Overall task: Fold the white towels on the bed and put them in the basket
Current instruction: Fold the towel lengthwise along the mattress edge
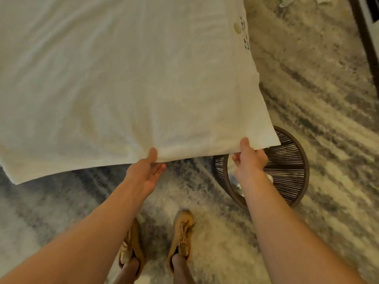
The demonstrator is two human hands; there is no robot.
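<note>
White cloth towel (123, 78) spread out toward 12 o'clock.
Left hand (143, 173) and right hand (249, 158) pinch its near edge; dark print (242, 31) unreadable.

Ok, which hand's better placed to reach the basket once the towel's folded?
Right, probably. The right hand pinches the towel edge over the basket; the left hand holds the edge further left, over the rug.

A mottled grey and cream rug (307, 103) is spread across the floor. A tan left shoe (131, 244) and a tan right shoe (182, 232) are planted on it. A dark furniture edge (364, 37) is seen at the upper right.
</note>
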